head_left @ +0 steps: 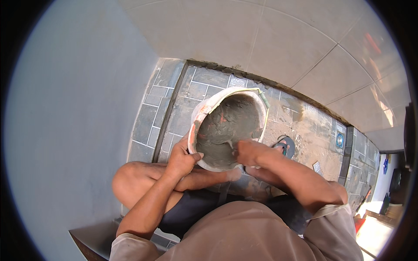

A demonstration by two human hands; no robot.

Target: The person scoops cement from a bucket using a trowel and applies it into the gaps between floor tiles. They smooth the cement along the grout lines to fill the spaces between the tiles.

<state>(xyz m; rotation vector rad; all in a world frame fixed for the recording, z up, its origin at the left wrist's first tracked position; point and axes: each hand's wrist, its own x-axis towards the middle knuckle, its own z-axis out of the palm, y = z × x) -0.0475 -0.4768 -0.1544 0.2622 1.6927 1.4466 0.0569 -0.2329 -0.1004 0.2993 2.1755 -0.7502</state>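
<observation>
A whitish bucket with a pale cord along its rim is tilted toward me between my legs. Wet grey cement mortar fills much of its inside, streaked with a few orange patches. My left hand grips the bucket's near left rim, thumb over the edge and fingers on the outer wall. Over the near right part of the opening, my right hand is closed, its fingers low at the mortar. A thin pale piece shows beside those fingertips; what the hand holds is mostly hidden.
Grey stone-pattern floor tiles lie around the bucket, dusted with dried mortar at the right. A large beige tiled wall rises ahead, and a plain grey wall stands at the left. My sandalled foot is right of the bucket, near a floor drain.
</observation>
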